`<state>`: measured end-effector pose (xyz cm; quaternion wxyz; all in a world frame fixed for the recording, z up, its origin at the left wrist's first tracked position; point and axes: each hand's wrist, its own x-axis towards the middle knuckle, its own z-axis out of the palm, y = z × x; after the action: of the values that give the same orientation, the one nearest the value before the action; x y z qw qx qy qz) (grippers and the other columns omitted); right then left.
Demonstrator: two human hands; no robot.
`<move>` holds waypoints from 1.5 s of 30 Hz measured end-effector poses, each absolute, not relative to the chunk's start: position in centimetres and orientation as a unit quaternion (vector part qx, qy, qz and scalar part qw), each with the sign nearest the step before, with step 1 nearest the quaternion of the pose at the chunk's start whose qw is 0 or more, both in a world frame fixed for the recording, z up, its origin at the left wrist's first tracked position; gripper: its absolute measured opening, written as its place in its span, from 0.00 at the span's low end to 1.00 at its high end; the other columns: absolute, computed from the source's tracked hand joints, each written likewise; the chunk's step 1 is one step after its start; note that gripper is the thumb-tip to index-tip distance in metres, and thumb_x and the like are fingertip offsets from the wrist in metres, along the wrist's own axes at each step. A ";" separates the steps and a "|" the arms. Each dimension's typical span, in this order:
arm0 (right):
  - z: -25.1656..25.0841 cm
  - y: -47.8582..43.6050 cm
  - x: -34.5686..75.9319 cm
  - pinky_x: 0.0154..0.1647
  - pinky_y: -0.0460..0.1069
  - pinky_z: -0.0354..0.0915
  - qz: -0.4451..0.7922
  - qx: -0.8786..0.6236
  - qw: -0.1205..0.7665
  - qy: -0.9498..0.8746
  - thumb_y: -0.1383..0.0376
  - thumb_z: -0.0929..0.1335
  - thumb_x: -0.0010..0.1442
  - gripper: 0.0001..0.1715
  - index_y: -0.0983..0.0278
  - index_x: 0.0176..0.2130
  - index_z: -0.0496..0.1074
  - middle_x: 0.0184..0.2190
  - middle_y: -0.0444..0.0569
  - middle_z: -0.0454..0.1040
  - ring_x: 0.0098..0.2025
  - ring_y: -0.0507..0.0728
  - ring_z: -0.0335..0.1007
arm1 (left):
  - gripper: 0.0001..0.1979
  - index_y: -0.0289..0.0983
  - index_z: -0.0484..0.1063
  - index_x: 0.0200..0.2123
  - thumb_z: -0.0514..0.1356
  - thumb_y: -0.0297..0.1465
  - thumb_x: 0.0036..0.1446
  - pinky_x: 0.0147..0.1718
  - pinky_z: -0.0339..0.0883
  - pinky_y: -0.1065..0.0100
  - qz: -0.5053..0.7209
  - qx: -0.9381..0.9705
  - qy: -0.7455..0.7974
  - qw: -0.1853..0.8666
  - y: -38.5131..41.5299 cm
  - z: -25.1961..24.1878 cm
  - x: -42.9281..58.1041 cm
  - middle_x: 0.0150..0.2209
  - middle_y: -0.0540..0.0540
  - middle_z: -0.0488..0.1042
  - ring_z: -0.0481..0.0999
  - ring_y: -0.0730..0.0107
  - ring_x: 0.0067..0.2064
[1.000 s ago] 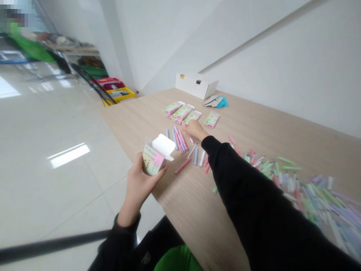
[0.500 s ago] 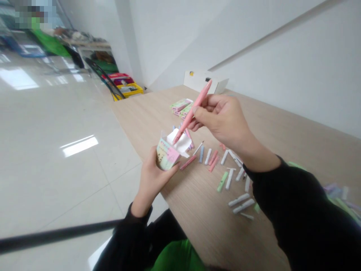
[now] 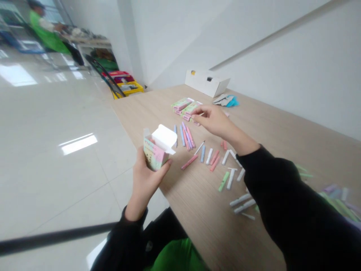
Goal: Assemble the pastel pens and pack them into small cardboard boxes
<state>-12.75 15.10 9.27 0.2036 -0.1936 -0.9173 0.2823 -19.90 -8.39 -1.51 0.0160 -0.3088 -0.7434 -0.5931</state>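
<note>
My left hand is wrapped round a small pastel pen box in pink and pale green, held over the table's edge. Its white flap stands up, and a bit of pink shows inside the mouth. Away to the right, my right hand is raised with loosely bent fingers, thumb and forefinger a little apart; I see no pen in it. Just behind it lie several closed pastel boxes. Between the hands is a bunch of pink, blue and purple pens.
Pen caps and barrels, among them a green one, lie scattered over the wooden table. More pens are at the right. At the back stand a white carton and a crumpled wrapper. Another person sits far left.
The pink pen has left my right hand, and pink now shows inside the box. My right hand has drawn away from the box; the left has shifted left with it.
</note>
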 end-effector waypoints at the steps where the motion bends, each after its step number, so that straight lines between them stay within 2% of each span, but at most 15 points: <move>1: 8.2 16.4 -13.2 0.43 0.48 0.67 0.245 -0.244 0.157 -0.925 0.66 0.66 0.65 0.14 0.69 0.44 0.80 0.41 0.52 0.82 0.38 0.53 0.75 | 0.25 0.38 0.68 0.48 0.70 0.40 0.49 0.36 0.71 0.65 -0.591 -0.308 -0.745 0.014 -8.5 -1.6 -20.0 0.39 0.48 0.76 0.77 0.62 0.39; 5: 3.5 19.3 -14.5 0.34 0.47 0.63 0.209 -0.305 0.070 -0.927 0.73 0.66 0.59 0.10 0.71 0.32 0.79 0.27 0.51 0.78 0.28 0.53 0.70 | 0.26 0.37 0.69 0.48 0.71 0.40 0.49 0.35 0.71 0.65 -0.574 -0.315 -0.756 0.006 -8.6 -1.8 -20.1 0.38 0.47 0.76 0.78 0.62 0.38; 8: 0.9 20.2 -15.5 0.31 0.47 0.60 0.187 -0.325 0.033 -0.927 0.71 0.68 0.59 0.11 0.70 0.27 0.77 0.22 0.51 0.75 0.27 0.55 0.69 | 0.28 0.37 0.69 0.51 0.70 0.39 0.49 0.36 0.72 0.65 -0.572 -0.317 -0.757 0.010 -8.6 -1.9 -20.1 0.39 0.47 0.76 0.78 0.61 0.39; 15: -0.5 21.6 -18.2 0.37 0.47 0.65 0.153 -0.340 0.028 -0.927 0.58 0.68 0.65 0.19 0.72 0.43 0.78 0.35 0.63 0.82 0.39 0.62 0.78 | 0.28 0.37 0.70 0.51 0.70 0.39 0.49 0.35 0.72 0.65 -0.551 -0.326 -0.769 0.004 -8.5 -2.1 -20.0 0.39 0.46 0.77 0.78 0.62 0.39; 20: -0.4 21.0 -18.4 0.38 0.48 0.66 0.146 -0.343 0.024 -0.928 0.61 0.71 0.61 0.19 0.73 0.45 0.78 0.42 0.67 0.82 0.44 0.64 0.79 | 0.27 0.37 0.70 0.52 0.70 0.38 0.49 0.35 0.73 0.65 -0.543 -0.343 -0.766 0.023 -8.4 -2.1 -20.0 0.39 0.47 0.77 0.78 0.62 0.38; 23: -0.3 20.4 -18.2 0.38 0.49 0.66 0.147 -0.346 0.037 -0.926 0.63 0.71 0.59 0.16 0.73 0.43 0.78 0.42 0.67 0.82 0.44 0.65 0.79 | 0.28 0.37 0.70 0.52 0.71 0.38 0.49 0.33 0.72 0.66 -0.538 -0.356 -0.763 0.040 -8.4 -1.9 -19.9 0.38 0.48 0.77 0.78 0.64 0.37; 27: 2.0 19.9 -17.5 0.35 0.49 0.66 0.152 -0.348 0.076 -0.922 0.61 0.71 0.59 0.13 0.70 0.36 0.77 0.35 0.61 0.81 0.40 0.63 0.79 | 0.26 0.38 0.70 0.50 0.71 0.38 0.49 0.32 0.72 0.67 -0.524 -0.365 -0.766 0.076 -8.5 -1.9 -19.6 0.36 0.48 0.76 0.77 0.65 0.35; 30: 6.3 18.7 -15.7 0.32 0.46 0.66 0.187 -0.322 0.150 -0.916 0.61 0.66 0.65 0.14 0.66 0.32 0.74 0.30 0.52 0.79 0.35 0.56 0.77 | 0.27 0.38 0.70 0.50 0.72 0.37 0.48 0.34 0.73 0.66 -0.522 -0.370 -0.761 0.110 -8.5 -2.2 -19.4 0.37 0.48 0.77 0.77 0.65 0.35; 32: 9.8 16.7 -13.8 0.24 0.45 0.64 0.315 -0.268 0.271 -0.869 0.65 0.66 0.65 0.12 0.65 0.29 0.71 0.22 0.46 0.75 0.23 0.52 0.72 | 0.27 0.38 0.70 0.49 0.72 0.37 0.47 0.34 0.73 0.66 -0.525 -0.370 -0.756 0.124 -8.4 -2.5 -19.3 0.37 0.48 0.77 0.78 0.64 0.36; 35: 14.0 12.5 -10.7 0.18 0.44 0.65 0.435 -0.167 0.377 -0.801 0.72 0.66 0.63 0.13 0.62 0.26 0.68 0.19 0.43 0.75 0.18 0.50 0.70 | 0.26 0.38 0.69 0.49 0.71 0.37 0.47 0.35 0.74 0.65 -0.530 -0.376 -0.750 0.122 -8.1 -2.6 -19.1 0.38 0.47 0.77 0.78 0.64 0.36; 37: 15.4 9.7 -9.1 0.24 0.45 0.72 0.478 -0.129 0.398 -0.772 0.71 0.68 0.64 0.13 0.62 0.27 0.70 0.21 0.43 0.76 0.22 0.51 0.75 | 0.26 0.38 0.69 0.49 0.71 0.38 0.48 0.36 0.74 0.65 -0.533 -0.381 -0.748 0.108 -8.0 -2.3 -18.9 0.39 0.47 0.78 0.79 0.63 0.37; 39: 15.5 7.5 -8.2 0.31 0.47 0.77 0.508 -0.112 0.382 -0.764 0.71 0.70 0.63 0.12 0.61 0.28 0.70 0.24 0.42 0.78 0.26 0.52 0.79 | 0.27 0.38 0.69 0.49 0.72 0.39 0.47 0.37 0.74 0.64 -0.537 -0.379 -0.748 0.093 -7.9 -1.9 -18.7 0.39 0.47 0.78 0.79 0.63 0.38; 43: 13.4 5.8 -8.1 0.37 0.50 0.79 0.519 -0.085 0.332 -0.783 0.70 0.71 0.62 0.09 0.61 0.30 0.71 0.28 0.42 0.77 0.32 0.54 0.80 | 0.29 0.39 0.69 0.51 0.72 0.41 0.47 0.36 0.74 0.64 -0.546 -0.373 -0.747 0.075 -8.1 -1.1 -18.1 0.39 0.48 0.78 0.78 0.63 0.37; 45: 12.2 5.7 -8.3 0.44 0.53 0.78 0.475 -0.071 0.322 -0.816 0.69 0.71 0.62 0.05 0.62 0.32 0.73 0.36 0.46 0.77 0.41 0.56 0.80 | 0.29 0.39 0.69 0.51 0.72 0.40 0.47 0.35 0.73 0.65 -0.550 -0.374 -0.743 0.071 -8.2 -0.9 -17.9 0.38 0.48 0.77 0.78 0.64 0.37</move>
<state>-8.32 5.70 12.20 0.3216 -0.0708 -0.8161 0.4749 -17.90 -8.24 -0.90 0.0707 -0.3744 -0.7430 -0.5502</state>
